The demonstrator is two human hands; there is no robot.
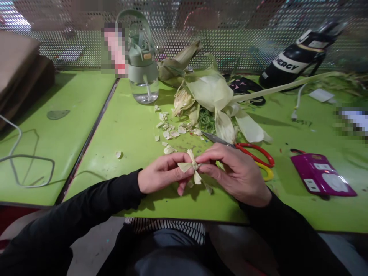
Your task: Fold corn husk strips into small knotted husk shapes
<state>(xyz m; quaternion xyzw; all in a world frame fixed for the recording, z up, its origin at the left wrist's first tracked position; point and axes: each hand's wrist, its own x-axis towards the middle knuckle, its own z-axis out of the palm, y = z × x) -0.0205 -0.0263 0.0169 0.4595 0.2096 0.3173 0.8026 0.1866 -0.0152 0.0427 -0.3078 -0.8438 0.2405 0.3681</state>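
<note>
Above the table's near edge, a small knotted piece of corn husk (194, 165) with several pale strips sticking out is pinched between both hands. My left hand (168, 171) grips its left side with thumb and fingers. From the other side, my right hand (237, 170) pinches the knot between thumb and forefinger. Scissors (255, 152) with red and yellow handles lie just beyond and partly behind my right hand. Cut husk scraps (175, 133) are scattered past my fingers, beside a heap of large pale husk leaves (211, 90).
A clear water bottle (143, 69) stands at the back; a black bottle (296, 57) leans at the back right. A purple package (322, 174) lies right, a white cable (17, 168) left. Brown bags (20, 73) sit far left. A perforated metal screen (227, 34) borders the green table (109, 149).
</note>
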